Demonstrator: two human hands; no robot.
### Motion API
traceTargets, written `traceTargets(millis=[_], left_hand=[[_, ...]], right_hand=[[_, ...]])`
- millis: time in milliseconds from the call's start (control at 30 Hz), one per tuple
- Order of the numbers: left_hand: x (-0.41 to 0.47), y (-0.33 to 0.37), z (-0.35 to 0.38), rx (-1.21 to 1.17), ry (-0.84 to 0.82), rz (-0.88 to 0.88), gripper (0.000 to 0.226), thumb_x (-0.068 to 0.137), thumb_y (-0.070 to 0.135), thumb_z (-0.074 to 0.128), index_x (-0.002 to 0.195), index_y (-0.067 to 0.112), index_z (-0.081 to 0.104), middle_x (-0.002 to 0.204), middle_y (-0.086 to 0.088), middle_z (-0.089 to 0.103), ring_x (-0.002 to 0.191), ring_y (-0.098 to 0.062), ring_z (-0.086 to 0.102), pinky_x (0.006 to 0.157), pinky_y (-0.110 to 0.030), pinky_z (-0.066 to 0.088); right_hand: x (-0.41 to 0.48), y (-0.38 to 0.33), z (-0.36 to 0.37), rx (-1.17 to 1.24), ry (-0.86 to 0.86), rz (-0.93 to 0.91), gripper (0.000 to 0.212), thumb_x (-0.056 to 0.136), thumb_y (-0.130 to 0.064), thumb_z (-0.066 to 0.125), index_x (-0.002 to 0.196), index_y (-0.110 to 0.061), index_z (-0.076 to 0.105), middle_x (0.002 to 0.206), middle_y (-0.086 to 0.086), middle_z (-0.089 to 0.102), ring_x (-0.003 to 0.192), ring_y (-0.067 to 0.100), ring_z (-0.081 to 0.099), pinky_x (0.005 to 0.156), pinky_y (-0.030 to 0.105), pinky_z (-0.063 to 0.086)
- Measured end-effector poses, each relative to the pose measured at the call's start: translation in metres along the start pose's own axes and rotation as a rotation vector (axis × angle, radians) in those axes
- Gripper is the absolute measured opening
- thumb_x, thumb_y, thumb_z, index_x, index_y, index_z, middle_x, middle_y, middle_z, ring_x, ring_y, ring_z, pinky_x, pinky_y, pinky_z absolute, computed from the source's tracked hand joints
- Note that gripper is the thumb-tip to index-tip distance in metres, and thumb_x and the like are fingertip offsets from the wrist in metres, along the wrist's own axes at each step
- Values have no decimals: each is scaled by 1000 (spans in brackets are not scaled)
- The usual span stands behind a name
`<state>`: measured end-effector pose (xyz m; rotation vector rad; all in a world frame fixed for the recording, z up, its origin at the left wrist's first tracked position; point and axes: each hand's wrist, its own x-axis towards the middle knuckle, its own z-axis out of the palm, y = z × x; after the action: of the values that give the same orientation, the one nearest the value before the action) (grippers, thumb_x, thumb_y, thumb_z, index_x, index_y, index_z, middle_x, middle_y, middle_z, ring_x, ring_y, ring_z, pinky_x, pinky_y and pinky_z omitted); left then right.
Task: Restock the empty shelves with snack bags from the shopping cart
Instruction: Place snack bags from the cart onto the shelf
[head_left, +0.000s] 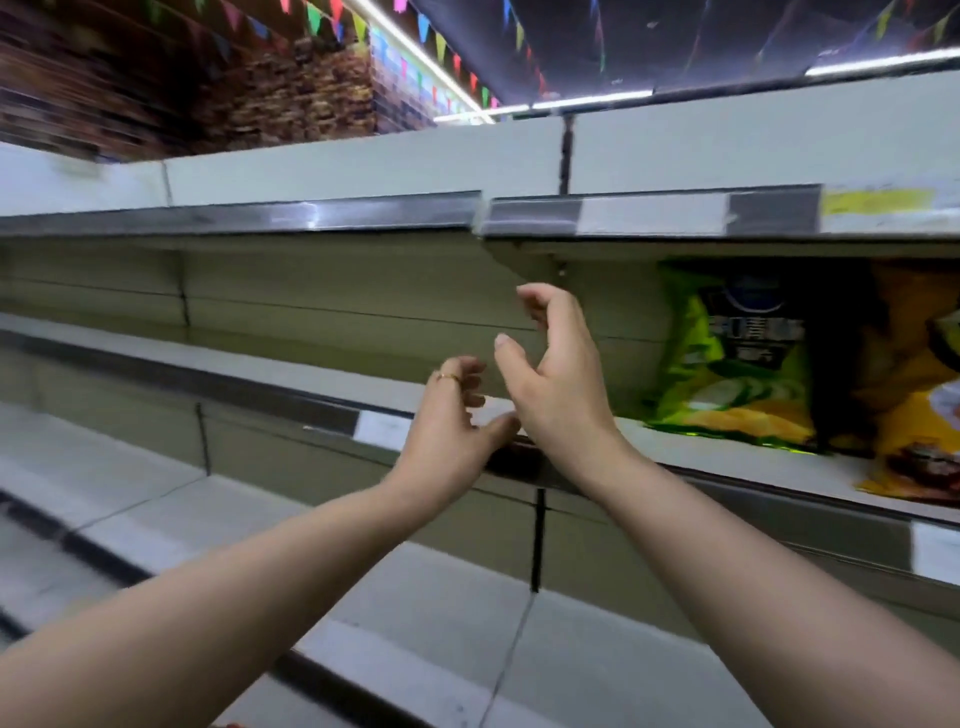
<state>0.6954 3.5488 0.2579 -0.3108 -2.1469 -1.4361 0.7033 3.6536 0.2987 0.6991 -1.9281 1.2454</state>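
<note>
Both hands are hovering close together in front of the middle shelf (727, 462), the left hand (449, 421) and the right hand (558, 387) each showing loosely curled fingers and gripping nothing. A green snack bag (727, 358) is standing upright on that shelf just right of the hands, with an orange snack bag (914, 374) leaning beside it, both probably facing outward so shoppers can read them. The shopping cart is not showing in view, so I am judging that the next bag is waiting to be fetched for the stretch of shelf leftward
</note>
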Motion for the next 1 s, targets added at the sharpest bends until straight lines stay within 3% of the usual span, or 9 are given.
traceTargets(millis=[133, 367, 533, 633, 733, 800, 900, 933, 1000], left_hand=[[-33, -40, -84, 48, 111, -66, 53, 78, 21, 76, 122, 17, 48, 120, -3, 56, 105, -15, 57, 92, -38, 50], [-108, -111, -222, 164, 328, -301, 40, 84, 21, 69, 115, 26, 45, 115, 4, 51, 100, -8, 53, 88, -25, 46], [-169, -162, -296, 224, 434, -504, 36, 85, 16, 68, 113, 22, 47, 108, 2, 53, 93, -9, 53, 82, -25, 45], [-197, -193, -324, 216, 515, -645, 30, 83, 9, 69, 104, 19, 50, 100, -14, 59, 83, -19, 57, 78, -36, 50], [-219, -225, -343, 228, 584, -793, 30, 81, 13, 71, 96, 26, 49, 100, -10, 59, 84, -25, 61, 82, -46, 53], [-229, -247, -353, 250, 637, -873, 29, 82, 12, 71, 100, 22, 50, 107, -12, 59, 91, -21, 60, 85, -39, 52], [-240, -275, -364, 256, 701, -976, 27, 85, 8, 66, 104, 14, 49, 99, -6, 59, 76, -6, 58, 61, -14, 48], [-243, -283, -369, 249, 728, -1009, 26, 85, 7, 66, 105, 12, 49, 94, -3, 60, 73, -4, 56, 57, -13, 46], [-247, -304, -377, 278, 791, -1084, 27, 84, 9, 68, 106, 12, 52, 98, -5, 61, 81, -12, 57, 68, -21, 46]], right_hand=[[-13, -31, 84, 179, -110, -14, 38, 88, -7, 56, 125, -11, 47, 121, -1, 48, 116, 6, 44, 99, 17, 34], [-64, -78, 242, 524, -361, 128, 32, 83, -9, 52, 111, -23, 46, 118, 4, 52, 106, 12, 54, 92, 25, 45], [-118, -98, 339, 631, -588, 253, 29, 89, -1, 50, 108, -22, 46, 113, -2, 51, 95, 8, 53, 77, 12, 44], [-146, -98, 386, 648, -707, 292, 27, 89, 0, 51, 111, -15, 47, 109, 2, 53, 89, 6, 53, 74, 8, 43], [-173, -90, 429, 627, -827, 312, 26, 89, -2, 53, 108, -19, 48, 106, 7, 54, 84, 5, 53, 69, 5, 41], [-188, -80, 457, 609, -907, 321, 25, 89, -3, 53, 105, -22, 48, 106, 8, 53, 77, 1, 51, 65, 6, 40], [-206, -64, 499, 581, -1002, 336, 25, 89, -4, 53, 104, -24, 48, 107, 5, 56, 74, -2, 52, 71, 11, 42], [-211, -59, 510, 573, -1031, 353, 25, 89, -4, 52, 106, -22, 49, 109, 3, 56, 77, -1, 52, 74, 15, 43], [-222, -45, 538, 566, -1119, 383, 26, 89, -3, 51, 110, -17, 51, 109, 1, 55, 78, 2, 52, 74, 16, 44]])
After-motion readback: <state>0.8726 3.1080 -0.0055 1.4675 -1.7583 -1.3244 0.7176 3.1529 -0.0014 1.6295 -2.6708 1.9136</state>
